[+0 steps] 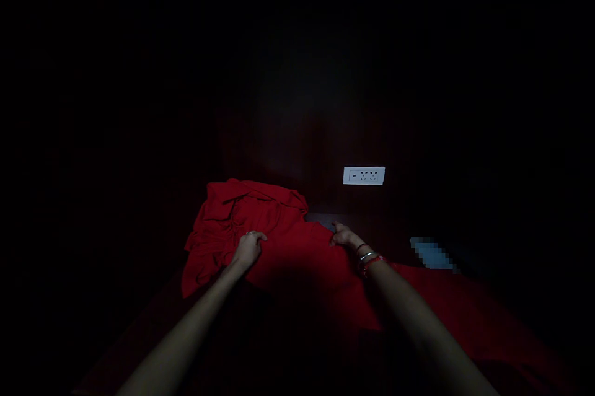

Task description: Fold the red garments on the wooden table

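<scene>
A red cloth (297, 253), perhaps a garment, lies over a dark surface; its left part is bunched and folded, while the stretch between my hands is flatter. My left hand (251, 246) is closed on the cloth beside the gathered folds, fingers bent in a pinch. At the far edge of the fabric my right hand (343, 235) grips it, thumb and fingers closed around the border. Red bands and a silvery bangle (367, 256) circle my right wrist. Shadow hides the near part of the cloth.
A white socket plate (364, 175) is set in the dark upright panel behind the cloth. Farther right lies a pale, blurred-out flat object (433, 253). Red fabric (465, 309) also stretches to the right under my forearm. Darkness hides most surroundings.
</scene>
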Motion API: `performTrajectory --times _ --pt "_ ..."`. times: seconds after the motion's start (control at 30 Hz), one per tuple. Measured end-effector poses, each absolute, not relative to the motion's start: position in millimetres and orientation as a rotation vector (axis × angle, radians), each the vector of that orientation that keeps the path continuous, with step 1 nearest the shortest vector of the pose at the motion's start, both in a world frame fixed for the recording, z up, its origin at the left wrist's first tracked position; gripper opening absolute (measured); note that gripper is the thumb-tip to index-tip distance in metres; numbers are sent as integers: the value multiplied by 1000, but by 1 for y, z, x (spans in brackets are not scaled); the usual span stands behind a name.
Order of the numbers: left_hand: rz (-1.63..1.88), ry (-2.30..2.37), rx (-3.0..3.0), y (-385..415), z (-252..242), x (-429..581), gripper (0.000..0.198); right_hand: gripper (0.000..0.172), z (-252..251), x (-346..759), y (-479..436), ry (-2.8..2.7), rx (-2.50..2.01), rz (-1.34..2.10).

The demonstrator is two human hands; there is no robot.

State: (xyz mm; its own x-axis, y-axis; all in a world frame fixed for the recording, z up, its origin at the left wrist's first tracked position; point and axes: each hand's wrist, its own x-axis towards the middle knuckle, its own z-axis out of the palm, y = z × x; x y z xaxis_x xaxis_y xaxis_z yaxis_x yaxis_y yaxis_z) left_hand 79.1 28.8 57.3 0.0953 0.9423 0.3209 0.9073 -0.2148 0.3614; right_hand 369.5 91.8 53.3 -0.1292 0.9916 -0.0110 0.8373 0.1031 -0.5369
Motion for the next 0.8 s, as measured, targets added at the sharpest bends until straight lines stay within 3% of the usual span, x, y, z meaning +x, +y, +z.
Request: performTrajectory --times 0.37,0.6,0.8 --pt "1314 1974 2406 55 103 36 35 66 74 364 111 -1811 -1213 436" --pt "728 2209 2366 53 63 44 47 65 39 344 119 -1988 -1513 351" --pt "744 2358 2386 22 64 71 47 59 33 341 97 -2048 -1684 232"
